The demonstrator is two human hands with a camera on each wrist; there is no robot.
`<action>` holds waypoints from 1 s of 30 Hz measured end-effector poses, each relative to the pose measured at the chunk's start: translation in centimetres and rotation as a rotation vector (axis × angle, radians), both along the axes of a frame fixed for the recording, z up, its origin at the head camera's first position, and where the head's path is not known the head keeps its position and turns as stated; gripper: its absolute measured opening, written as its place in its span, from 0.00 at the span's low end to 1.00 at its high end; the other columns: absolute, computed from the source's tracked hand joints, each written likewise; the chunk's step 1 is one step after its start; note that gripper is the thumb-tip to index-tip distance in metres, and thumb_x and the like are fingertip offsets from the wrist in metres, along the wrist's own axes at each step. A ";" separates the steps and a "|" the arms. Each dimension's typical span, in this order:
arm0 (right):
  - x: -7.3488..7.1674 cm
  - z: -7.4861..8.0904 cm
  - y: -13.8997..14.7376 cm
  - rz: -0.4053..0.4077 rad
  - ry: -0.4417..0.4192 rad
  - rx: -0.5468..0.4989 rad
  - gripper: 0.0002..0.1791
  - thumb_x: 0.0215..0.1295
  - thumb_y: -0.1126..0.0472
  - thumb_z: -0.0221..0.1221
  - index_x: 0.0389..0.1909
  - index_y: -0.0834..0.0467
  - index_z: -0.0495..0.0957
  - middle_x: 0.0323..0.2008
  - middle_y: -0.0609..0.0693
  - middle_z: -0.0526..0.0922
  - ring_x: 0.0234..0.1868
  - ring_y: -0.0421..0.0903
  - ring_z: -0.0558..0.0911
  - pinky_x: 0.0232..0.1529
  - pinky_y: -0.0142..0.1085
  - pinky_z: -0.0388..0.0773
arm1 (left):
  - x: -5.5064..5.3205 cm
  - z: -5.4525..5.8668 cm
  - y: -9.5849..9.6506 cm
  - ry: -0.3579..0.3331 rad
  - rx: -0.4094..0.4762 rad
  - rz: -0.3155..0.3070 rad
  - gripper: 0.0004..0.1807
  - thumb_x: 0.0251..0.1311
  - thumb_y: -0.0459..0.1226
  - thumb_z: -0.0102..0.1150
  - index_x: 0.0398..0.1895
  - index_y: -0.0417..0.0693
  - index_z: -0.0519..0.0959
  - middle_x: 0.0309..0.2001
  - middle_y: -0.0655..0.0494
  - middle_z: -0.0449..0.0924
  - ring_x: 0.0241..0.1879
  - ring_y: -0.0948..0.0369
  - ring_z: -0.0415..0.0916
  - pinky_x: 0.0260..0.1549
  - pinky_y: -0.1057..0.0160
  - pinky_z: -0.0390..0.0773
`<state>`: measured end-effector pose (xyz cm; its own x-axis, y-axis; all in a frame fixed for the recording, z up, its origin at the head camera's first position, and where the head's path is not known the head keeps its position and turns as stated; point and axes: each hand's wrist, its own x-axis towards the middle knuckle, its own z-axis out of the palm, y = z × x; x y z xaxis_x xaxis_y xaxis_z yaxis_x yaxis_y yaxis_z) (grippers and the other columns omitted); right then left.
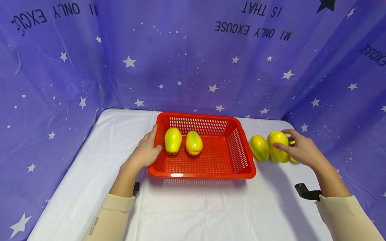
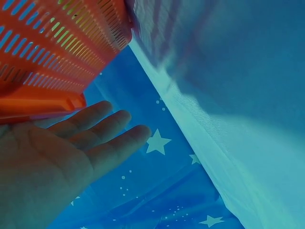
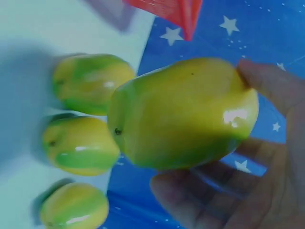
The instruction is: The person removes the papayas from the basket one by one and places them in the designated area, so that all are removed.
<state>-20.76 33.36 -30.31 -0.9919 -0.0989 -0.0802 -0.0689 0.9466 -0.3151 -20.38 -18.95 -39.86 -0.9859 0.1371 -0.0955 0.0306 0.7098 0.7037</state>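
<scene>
My right hand (image 1: 301, 147) grips a glossy yellow-green mango (image 1: 278, 146), thumb on one side and fingers on the other. In the right wrist view the held mango (image 3: 183, 114) hangs in front of three more mangoes (image 3: 81, 145) lined up on the white cloth. The head view shows one mango (image 1: 259, 147) left of the held one, the others mostly hidden behind the hand. My left hand (image 1: 146, 150) rests against the left rim of a red plastic basket (image 1: 205, 175), thumb over the rim, straight fingers outside. Two mangoes (image 1: 173, 141) lie in the basket's left half.
A white cloth (image 1: 181, 207) covers the table. Purple curtains (image 1: 181, 67) with stars and lettering hang behind it and on both sides. The basket's right wall (image 1: 239, 147) stands between the inside mangoes and those on the cloth.
</scene>
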 end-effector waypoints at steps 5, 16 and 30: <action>1.4 -2.7 0.2 -0.047 -0.061 0.047 0.47 0.68 0.33 0.59 0.68 0.71 0.67 0.47 0.72 0.83 0.41 0.61 0.84 0.37 0.49 0.83 | 0.3 -0.1 -0.1 -0.008 -0.006 0.010 0.47 0.73 0.40 0.46 0.85 0.55 0.30 0.83 0.37 0.43 0.81 0.36 0.43 0.77 0.33 0.48; 3.0 -6.6 -1.2 -0.067 -0.164 0.070 0.51 0.67 0.31 0.59 0.64 0.76 0.69 0.45 0.69 0.84 0.41 0.59 0.83 0.41 0.56 0.83 | 0.2 -0.4 0.0 0.003 0.004 0.010 0.47 0.73 0.40 0.47 0.85 0.55 0.31 0.83 0.36 0.43 0.81 0.36 0.44 0.77 0.34 0.49; 3.0 -8.1 -1.8 -0.121 -0.215 0.077 0.54 0.66 0.27 0.56 0.67 0.75 0.66 0.48 0.73 0.82 0.40 0.60 0.82 0.37 0.51 0.82 | 0.2 0.0 0.2 0.023 0.020 0.014 0.47 0.72 0.40 0.47 0.85 0.55 0.32 0.83 0.38 0.44 0.81 0.38 0.44 0.78 0.35 0.48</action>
